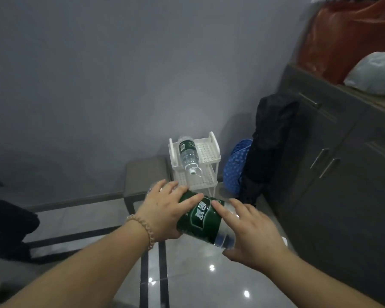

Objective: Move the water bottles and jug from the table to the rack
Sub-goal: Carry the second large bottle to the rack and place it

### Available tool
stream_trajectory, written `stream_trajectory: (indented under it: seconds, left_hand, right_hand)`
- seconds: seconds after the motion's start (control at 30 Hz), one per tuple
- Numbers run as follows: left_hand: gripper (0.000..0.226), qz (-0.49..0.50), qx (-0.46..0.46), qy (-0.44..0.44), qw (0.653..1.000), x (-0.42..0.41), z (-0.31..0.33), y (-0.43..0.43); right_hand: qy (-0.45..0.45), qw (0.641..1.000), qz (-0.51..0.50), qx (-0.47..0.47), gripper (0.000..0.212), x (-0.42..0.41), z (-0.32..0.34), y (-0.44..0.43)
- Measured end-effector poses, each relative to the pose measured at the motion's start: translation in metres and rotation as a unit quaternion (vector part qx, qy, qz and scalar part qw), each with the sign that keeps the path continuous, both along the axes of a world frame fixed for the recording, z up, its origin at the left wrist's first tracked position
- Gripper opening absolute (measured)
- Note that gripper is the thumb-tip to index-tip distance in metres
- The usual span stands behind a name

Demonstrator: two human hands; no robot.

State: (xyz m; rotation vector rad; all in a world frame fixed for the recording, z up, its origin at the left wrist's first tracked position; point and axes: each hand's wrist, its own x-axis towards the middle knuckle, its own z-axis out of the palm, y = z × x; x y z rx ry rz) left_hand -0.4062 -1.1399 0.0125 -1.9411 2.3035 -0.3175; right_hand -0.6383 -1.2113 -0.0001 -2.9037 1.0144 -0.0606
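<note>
Bottle [200, 221] with green label was held on its side in the air, above the tiled floor [209, 274], between both hands. Left hand [165, 210] gripped its upper end, fingers wrapped over the label; right hand [251, 232] cupped the lower, clear end, fingers spread. Second bottle [187, 155] lay on the top tier of the white rack [209, 150] by the wall, cap toward the camera.
</note>
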Motion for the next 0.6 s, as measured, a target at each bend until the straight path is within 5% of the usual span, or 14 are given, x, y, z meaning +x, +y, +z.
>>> stream_trajectory:
  seconds: [0.6]
  left_hand:
    - [0.111, 0.114, 0.032, 0.054, 0.991, 0.135, -0.063, -0.312]
  right_hand:
    - [0.079, 0.993, 0.084, 0.024, 0.113, 0.157, -0.045, -0.354]
